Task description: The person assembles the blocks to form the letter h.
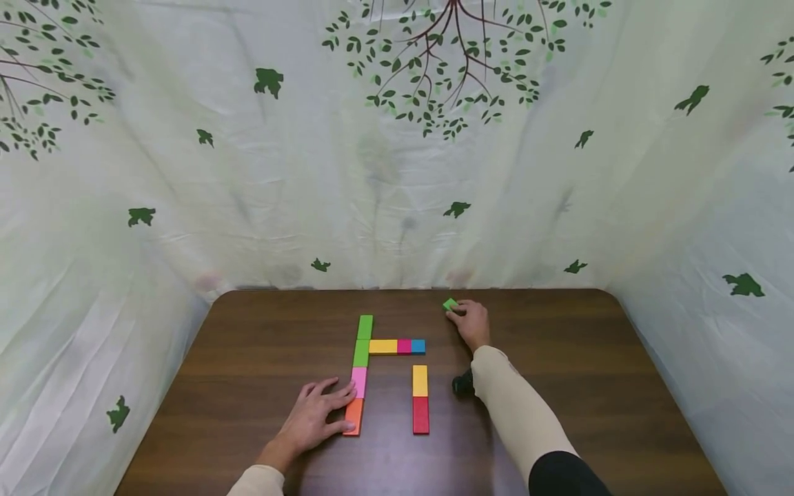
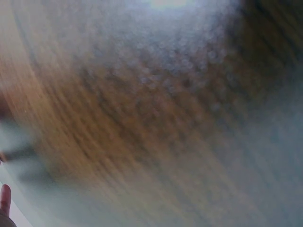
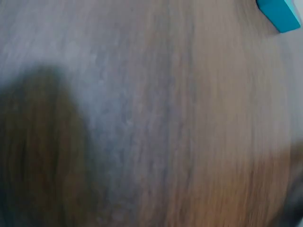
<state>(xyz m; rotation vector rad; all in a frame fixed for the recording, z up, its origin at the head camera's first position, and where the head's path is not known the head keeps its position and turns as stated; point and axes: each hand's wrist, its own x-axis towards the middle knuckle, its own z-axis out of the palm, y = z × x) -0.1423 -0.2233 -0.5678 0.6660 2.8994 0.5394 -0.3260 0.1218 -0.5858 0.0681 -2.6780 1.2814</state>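
Toward the back of the table, my right hand [image 1: 473,324] pinches a small green block [image 1: 449,304] between thumb and fingers. My left hand [image 1: 313,417] rests its fingers against the pink block [image 1: 359,382], its thumb touching the near end of the orange block [image 1: 353,415]. Two green blocks [image 1: 364,327] continue that column away from me. A yellow block [image 1: 382,347], a magenta block [image 1: 404,346] and a blue block [image 1: 418,346] branch rightward from it. Closer in, another yellow block [image 1: 420,380] lies end to end with a red block [image 1: 420,415].
The brown wooden table [image 1: 577,386] ends at a pale curtain [image 1: 397,241] printed with leaves and birds. Something dark [image 1: 462,384] sits at the underside of my right wrist. In the right wrist view, a blue block [image 3: 280,14] shows in the top corner.
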